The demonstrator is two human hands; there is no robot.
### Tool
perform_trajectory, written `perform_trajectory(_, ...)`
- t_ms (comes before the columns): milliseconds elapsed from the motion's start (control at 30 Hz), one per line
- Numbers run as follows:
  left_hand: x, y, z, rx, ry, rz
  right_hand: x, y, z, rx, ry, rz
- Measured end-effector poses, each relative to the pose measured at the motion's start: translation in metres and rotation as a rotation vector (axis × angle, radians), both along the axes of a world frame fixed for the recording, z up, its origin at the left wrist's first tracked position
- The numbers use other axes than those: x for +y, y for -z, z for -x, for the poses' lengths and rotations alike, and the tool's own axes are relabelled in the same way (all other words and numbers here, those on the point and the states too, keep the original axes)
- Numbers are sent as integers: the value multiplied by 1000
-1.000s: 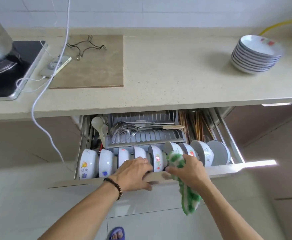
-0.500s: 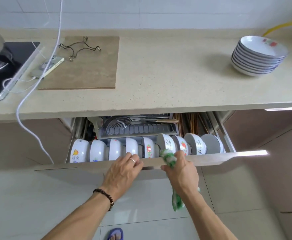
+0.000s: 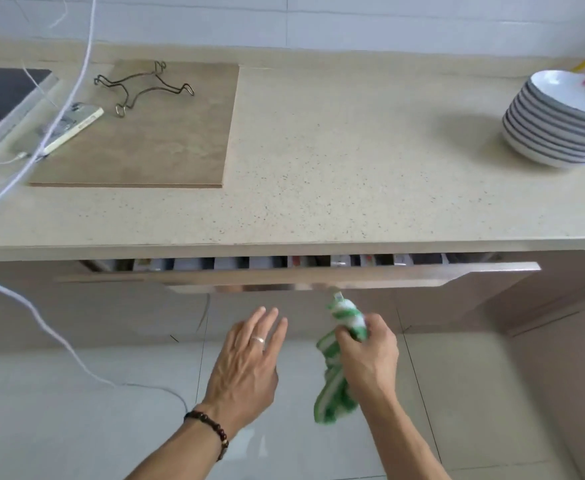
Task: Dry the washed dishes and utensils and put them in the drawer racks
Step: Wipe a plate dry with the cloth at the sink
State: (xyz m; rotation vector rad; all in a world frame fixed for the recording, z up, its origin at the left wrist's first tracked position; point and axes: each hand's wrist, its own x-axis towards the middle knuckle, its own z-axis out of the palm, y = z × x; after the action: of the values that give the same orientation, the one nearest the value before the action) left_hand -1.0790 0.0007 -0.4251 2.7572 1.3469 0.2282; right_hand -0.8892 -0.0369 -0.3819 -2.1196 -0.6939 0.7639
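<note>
- Speckled beige stone countertop (image 3: 319,161) filled the upper view; beneath its front edge the drawer (image 3: 284,276) stood almost closed, only a thin gap showing bowl rims (image 3: 260,262) inside.
- Half a second before, the drawer was pulled out further, with a row of bowls in plain sight and both hands on its front; the hands had since come off and sat apart from it, below.
- Stack of plates (image 3: 561,126), white with dark rims, sat on the counter at far right, well apart from the drawer.
- Brown board (image 3: 152,143) lay at the counter's left, with a wire trivet (image 3: 142,88) and a phone (image 3: 69,128) on it.
- Left hand (image 3: 246,365): fingers straight and slightly spread, holding nothing, a ring on one finger.
- Right hand (image 3: 370,355): fingers curled tight round a green-and-white cloth (image 3: 336,375), which hung below the fist.
</note>
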Motion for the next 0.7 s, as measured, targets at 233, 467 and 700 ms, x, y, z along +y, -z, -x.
perform_trajectory(233, 29, 95, -18, -554, -773, 875, -9, 113, -22, 618, 350, 164)
perform_trajectory(467, 78, 169, -62, -1403, -1183, 1349, 41, 209, -45, 745, 301, 66)
perform_trajectory(700, 103, 218, -70, -1833, -1150, 1402, 87, 260, -57, 913, 189, -23)
